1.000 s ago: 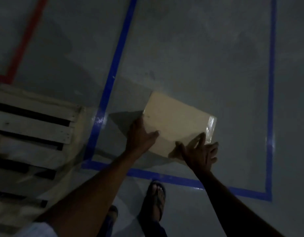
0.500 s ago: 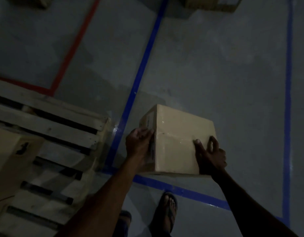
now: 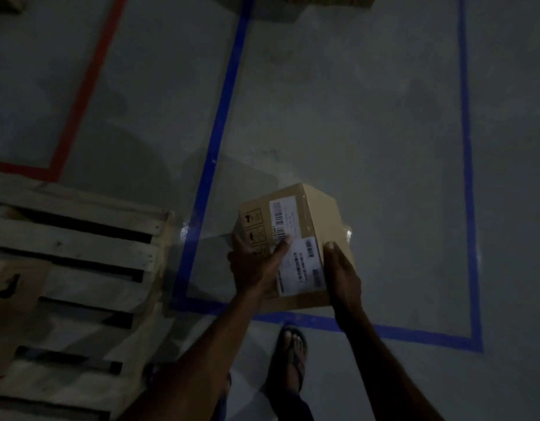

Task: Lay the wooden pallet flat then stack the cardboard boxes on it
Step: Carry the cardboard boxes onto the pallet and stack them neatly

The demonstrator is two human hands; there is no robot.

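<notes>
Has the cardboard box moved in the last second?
Yes. The cardboard box came nearer: its near edge now meets the blue tape line it cleared before, labels turned up.

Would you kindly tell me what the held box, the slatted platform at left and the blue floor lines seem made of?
The box: matte brown cardboard, judging by its folded edges and pasted white labels. The pallet: bare, rough pale wood, in slats with dark gaps. The blue lines: probably glossy tape, given one glint, though paint is possible in this dim light.
</notes>
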